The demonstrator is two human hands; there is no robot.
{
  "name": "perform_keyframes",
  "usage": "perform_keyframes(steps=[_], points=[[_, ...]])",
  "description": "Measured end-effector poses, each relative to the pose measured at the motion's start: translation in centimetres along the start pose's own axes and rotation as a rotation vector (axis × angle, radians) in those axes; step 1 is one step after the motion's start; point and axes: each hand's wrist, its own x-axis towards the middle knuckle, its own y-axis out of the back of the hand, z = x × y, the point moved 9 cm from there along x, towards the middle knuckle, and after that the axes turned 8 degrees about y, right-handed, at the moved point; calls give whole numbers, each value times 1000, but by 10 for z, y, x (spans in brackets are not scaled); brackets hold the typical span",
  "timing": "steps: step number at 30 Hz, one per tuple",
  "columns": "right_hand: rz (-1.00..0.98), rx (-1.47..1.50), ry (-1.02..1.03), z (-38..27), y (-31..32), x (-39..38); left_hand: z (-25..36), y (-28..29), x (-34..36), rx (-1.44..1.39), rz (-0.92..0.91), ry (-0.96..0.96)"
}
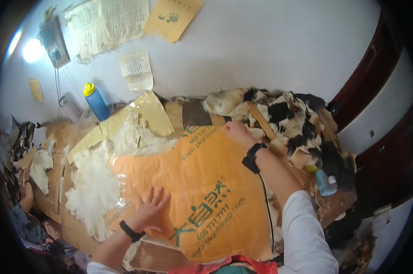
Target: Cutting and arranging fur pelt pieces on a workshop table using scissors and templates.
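A large orange printed sheet [170, 173], cut to an irregular outline, lies over a white fur hide [90, 192] on the wooden table [165, 260]. My left hand [151, 212] rests on the sheet's lower left part, palm down with the fingers spread. At the sheet's far right edge, my right hand [237, 134] is closed, its fingers curled down against the edge. Whatever it may grip is hidden under the fingers. Behind the sheet, a taped pale yellow sheet [154, 114] partly overlaps the hide. Each wrist wears a black band; a thin black cord hangs from the right one.
Black and white fur scraps [284, 112] heap up at the right, with a wooden strip [262, 121] and a pale blue bottle [326, 183] among them. A blue bottle [96, 102] and a grey flask [69, 109] stand by the wall. Another person's arm [27, 196] reaches in at left.
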Motion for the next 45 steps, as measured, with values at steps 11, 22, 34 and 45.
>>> perform_keyframes(steps=[11,22,34,45], points=[[-105,-419,-292,47,-1,35,-6,-1,0,-104,-28,51],[-20,-846,-29,70,-6,63,-10,-8,2,-201,-53,49],[482,-352,-106,49,125,7,-10,-4,5,-186,-24,44],[-188,1277,-517,-43,-28,-188,-9,-7,0,-199,7,36]])
